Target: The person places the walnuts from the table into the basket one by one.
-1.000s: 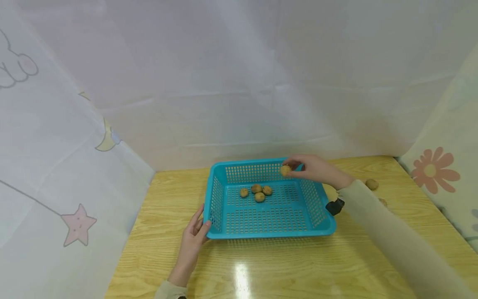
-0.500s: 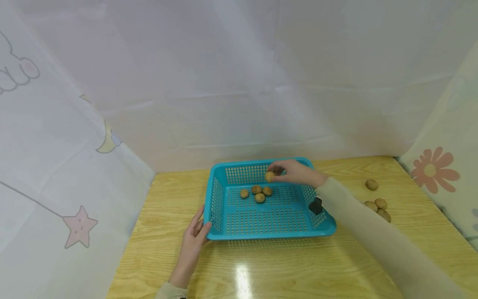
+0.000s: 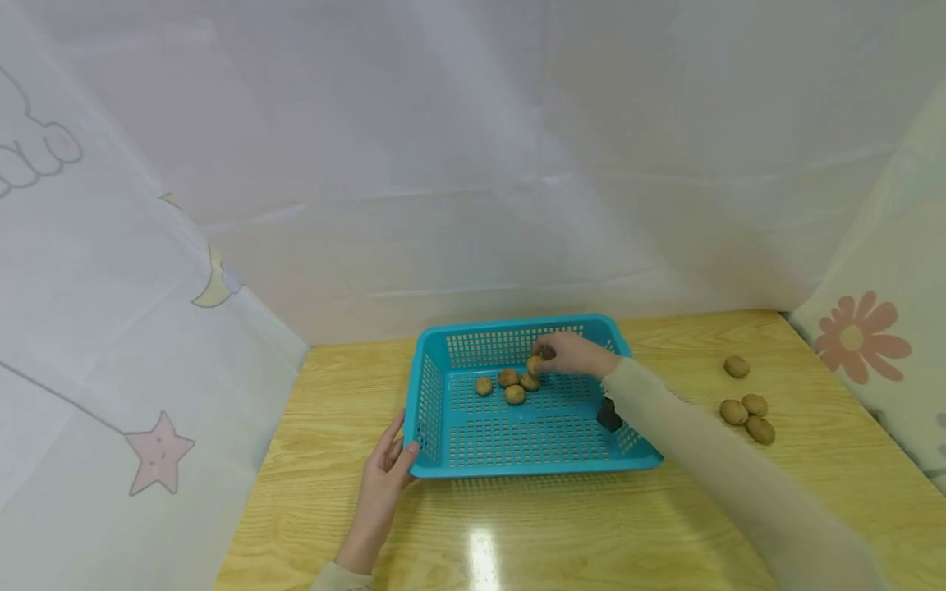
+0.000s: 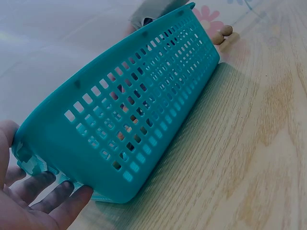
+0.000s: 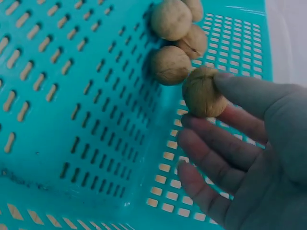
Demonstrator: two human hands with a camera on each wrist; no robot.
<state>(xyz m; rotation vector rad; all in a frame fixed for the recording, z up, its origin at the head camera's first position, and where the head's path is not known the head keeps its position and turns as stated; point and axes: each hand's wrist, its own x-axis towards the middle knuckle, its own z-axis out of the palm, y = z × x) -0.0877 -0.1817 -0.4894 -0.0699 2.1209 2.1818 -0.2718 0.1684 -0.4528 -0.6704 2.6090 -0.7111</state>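
Observation:
A blue perforated plastic basket [image 3: 535, 469] stands on the wooden table, with several brown walnuts [image 3: 515, 395] clustered on its floor. At the basket's front left corner my left hand [image 3: 383, 476] grips the rim, thumb on top; in the left wrist view its fingers [image 4: 55, 194] lie against the outer wall. Inside the basket my right hand [image 3: 576, 355] pinches another walnut [image 5: 204, 93] between thumb and fingers, right beside the clustered ones. The right forearm covers the basket's right front part.
Several more walnuts [image 3: 760, 430] lie on the table [image 3: 591, 533] to the right, one apart from the others. A white sheet [image 3: 458, 164] with printed figures hangs behind and along both sides of the table.
My right hand has moved left and down into the basket with its walnut, close to the cluster. Walnuts on the right, earlier behind the sleeve, now show. The left hand stays on the rim.

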